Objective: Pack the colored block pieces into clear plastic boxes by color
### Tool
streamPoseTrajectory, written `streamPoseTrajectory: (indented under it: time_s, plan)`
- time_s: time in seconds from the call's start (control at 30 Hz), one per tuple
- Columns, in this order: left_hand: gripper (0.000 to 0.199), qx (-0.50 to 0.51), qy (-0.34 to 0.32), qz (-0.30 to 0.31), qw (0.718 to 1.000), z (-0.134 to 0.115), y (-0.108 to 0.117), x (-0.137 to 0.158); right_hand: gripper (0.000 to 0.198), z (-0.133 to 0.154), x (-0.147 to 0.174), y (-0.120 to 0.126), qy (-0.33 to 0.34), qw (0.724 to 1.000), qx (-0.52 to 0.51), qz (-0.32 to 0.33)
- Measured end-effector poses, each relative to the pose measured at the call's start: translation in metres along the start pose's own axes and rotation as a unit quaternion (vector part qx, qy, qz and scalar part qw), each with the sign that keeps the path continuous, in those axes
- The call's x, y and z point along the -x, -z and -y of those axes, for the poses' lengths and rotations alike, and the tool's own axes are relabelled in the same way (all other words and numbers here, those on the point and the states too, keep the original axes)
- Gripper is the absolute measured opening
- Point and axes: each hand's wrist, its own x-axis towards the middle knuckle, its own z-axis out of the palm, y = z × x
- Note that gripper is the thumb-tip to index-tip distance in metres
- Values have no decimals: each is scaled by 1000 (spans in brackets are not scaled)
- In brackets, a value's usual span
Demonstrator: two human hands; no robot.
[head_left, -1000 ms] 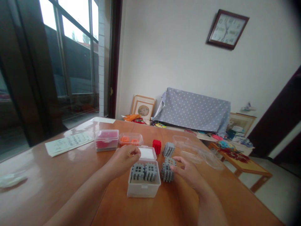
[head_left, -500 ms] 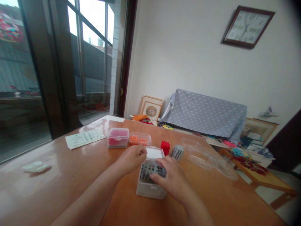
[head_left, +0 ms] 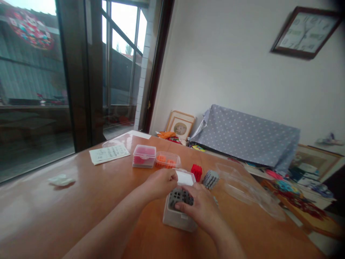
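Note:
A whitish plastic box (head_left: 178, 220) stands on the table with its hinged lid (head_left: 185, 177) tipped back. Inside sit grey plastic pieces (head_left: 178, 195) with square holes. My right hand (head_left: 202, 202) reaches over the box's right side, thumb and fingers bent around the grey pieces. My left hand (head_left: 161, 184) is closed, fingers curled in, beside the lid's left edge; anything inside it is hidden. Behind the box are a red block stack (head_left: 196, 172) and a grey block stack (head_left: 211, 179). A bit of grey shows past my right hand.
Farther back stand a clear box of pink pieces (head_left: 144, 156) and a clear tub of orange pieces (head_left: 167, 160). Clear empty containers (head_left: 239, 187) lie to the right. Written paper sheets (head_left: 109, 153) and a crumpled wrapper (head_left: 61, 180) lie to the left on the wooden table (head_left: 107, 201).
The view has turned left, so everything appears farther right. My right hand sits slightly farther over the grey pieces; my left hand stays closed by the lid.

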Motion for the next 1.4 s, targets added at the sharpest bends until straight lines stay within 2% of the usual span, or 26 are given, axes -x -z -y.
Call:
streamPoseTrajectory:
  time_s: [0.17,0.47,0.8,0.87,0.97,1.17,1.4]
  plan:
    - [15,-1,-1,1,1000,2,-3,0,58,-6,1,-2,-9,1000,-23,-19]
    - [17,-13,4,1,1000,0,-6,-1,37,-9,-3,-5,0,999,-36,-8]
    - [19,-8,-4,21,1000,-4,-6,1,41,-7,-4,-4,-6,999,-31,-9]
    - [18,-14,-10,19,1000,-4,-6,1,40,-12,-5,-4,0,998,-51,-27]
    - [17,-34,-43,7,998,-5,-6,1,41,-28,-2,-3,-15,990,-106,-87]
    - [27,-101,-111,14,989,-11,-8,6,49,-63,17,13,-131,949,-213,-190]
    - [27,-172,-120,45,977,-20,-7,5,48,-87,34,36,-177,924,-237,-242]
